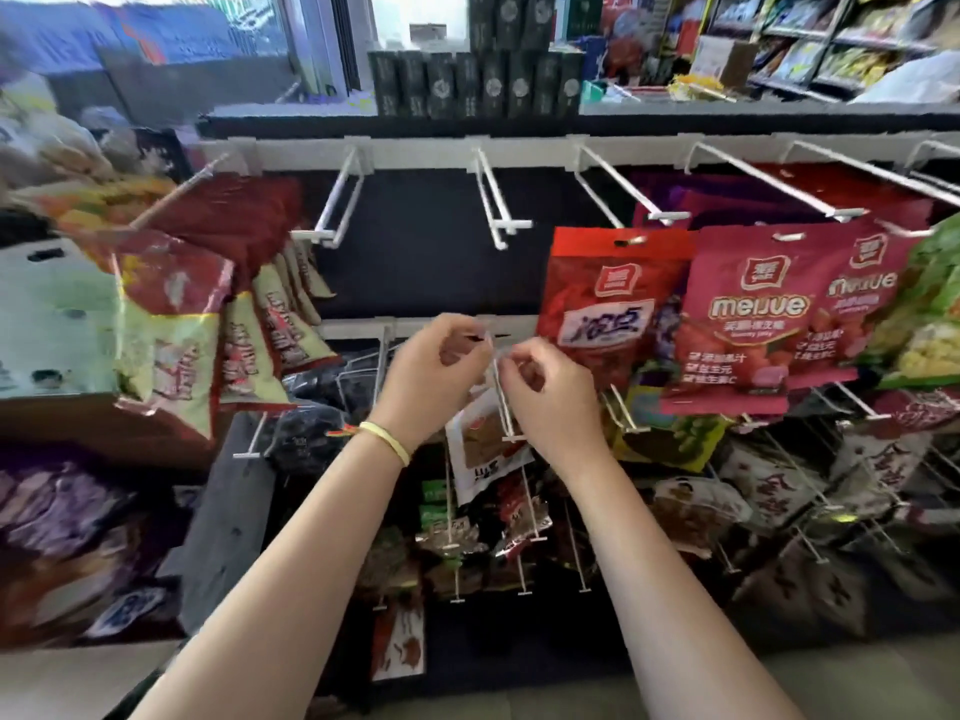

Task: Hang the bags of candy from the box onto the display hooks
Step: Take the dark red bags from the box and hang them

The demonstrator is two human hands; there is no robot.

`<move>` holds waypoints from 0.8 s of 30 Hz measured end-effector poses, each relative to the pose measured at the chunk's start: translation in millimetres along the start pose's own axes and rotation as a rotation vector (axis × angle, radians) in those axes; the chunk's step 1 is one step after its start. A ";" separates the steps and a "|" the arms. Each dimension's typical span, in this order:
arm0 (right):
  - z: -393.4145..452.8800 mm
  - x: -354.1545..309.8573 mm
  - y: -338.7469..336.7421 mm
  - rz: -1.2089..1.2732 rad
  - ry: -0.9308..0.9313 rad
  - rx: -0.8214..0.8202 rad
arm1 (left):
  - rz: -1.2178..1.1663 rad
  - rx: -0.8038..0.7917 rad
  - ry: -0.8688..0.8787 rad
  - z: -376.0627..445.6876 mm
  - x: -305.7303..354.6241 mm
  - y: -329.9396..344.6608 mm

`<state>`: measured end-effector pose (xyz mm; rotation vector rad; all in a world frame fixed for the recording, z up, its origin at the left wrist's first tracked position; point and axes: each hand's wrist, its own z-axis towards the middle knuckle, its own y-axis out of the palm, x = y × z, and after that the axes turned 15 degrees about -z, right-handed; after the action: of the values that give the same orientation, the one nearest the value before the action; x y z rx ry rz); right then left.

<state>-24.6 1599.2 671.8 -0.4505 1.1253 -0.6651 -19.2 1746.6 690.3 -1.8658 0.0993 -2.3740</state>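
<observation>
Clearly your left hand [434, 376] and right hand [545, 394] are curling together at a thin white wire hook [501, 392]; whether the fingertips are pinching it is too blurred to tell. Glossy red candy bags [737, 314] are hanging upper right. A pale cardboard box [49, 314] is sitting far left, partly cut off.

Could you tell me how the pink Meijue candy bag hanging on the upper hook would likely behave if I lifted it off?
The pink glossy Meijue candy bag is probably floppy: thin film hanging from one punched hole. Likely light, as the slim white wire hook carries several. Its shiny surface may be slippery.
</observation>
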 end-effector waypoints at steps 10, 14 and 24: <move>-95.2 -179.3 169.9 0.228 0.099 -0.298 | -0.079 -0.250 -0.203 -112.3 -37.5 -270.5; -125.7 -237.9 242.4 0.158 0.070 -0.298 | 0.208 -0.186 -0.277 -140.9 -85.7 -365.5; -154.0 -249.6 386.8 -0.401 0.293 -0.990 | 0.774 -0.259 -0.599 -191.6 -221.0 -452.0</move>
<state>-136.2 2051.4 534.9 -1.4868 1.6323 -0.4810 -178.3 2219.8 488.7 -2.0394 0.9057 -1.2970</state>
